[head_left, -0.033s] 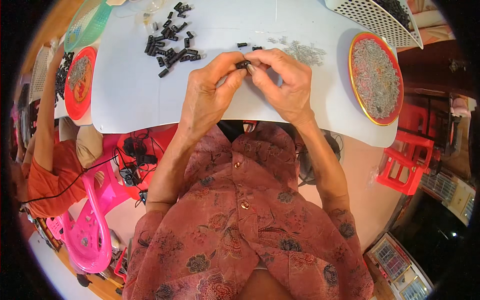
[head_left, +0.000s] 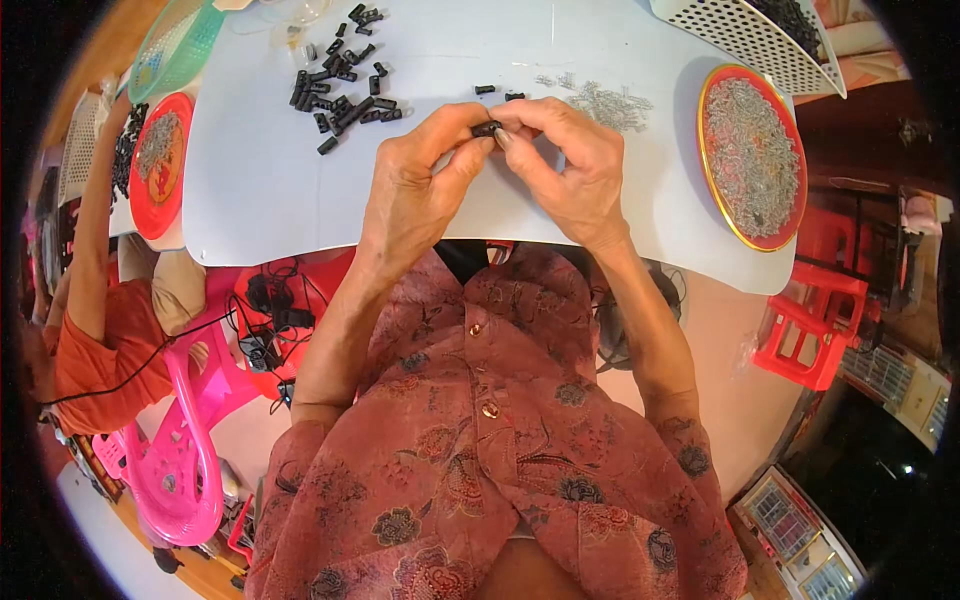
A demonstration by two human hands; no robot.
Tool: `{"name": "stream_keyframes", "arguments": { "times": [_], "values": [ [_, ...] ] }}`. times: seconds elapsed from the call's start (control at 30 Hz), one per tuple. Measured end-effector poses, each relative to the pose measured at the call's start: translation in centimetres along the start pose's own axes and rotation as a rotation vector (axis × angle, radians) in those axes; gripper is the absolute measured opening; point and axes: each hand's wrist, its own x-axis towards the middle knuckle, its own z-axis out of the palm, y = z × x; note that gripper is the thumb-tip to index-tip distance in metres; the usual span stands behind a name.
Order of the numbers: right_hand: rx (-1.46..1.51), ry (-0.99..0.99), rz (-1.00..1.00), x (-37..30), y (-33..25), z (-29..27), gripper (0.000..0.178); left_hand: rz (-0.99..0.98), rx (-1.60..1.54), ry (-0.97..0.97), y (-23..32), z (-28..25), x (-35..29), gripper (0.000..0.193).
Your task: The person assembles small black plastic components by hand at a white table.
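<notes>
Between the fingertips of both hands is a small black cylindrical plastic piece. My left hand pinches its left end between thumb and forefinger. At its right end, the thumb and forefinger of my right hand close on it; whether they hold anything else is hidden. Just beyond the fingers lie two similar black pieces. Past my right hand spreads a loose pile of tiny silvery metal pieces, thin and spring-like. A scattered heap of black pieces lies beyond my left hand.
The pale table curves around in front of me. At right stand a red, gold-rimmed plate of silvery pieces and a white perforated basket. Another person's arm reaches in at far left, near a red plate and green basket.
</notes>
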Motion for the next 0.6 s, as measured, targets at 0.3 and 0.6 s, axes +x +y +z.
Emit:
{"name": "stream_keyframes", "arguments": {
  "times": [0.3,0.6],
  "values": [
    [0.29,-0.049,0.165,-0.3,0.9,-0.1,0.016,0.135,0.21,-0.007,-0.5,-0.3,0.4,0.019],
    [0.191,-0.06,0.201,-0.1,0.1,-0.4,0.013,0.262,0.35,-0.122,-0.4,-1.1,0.7,0.023]
  ]
}}
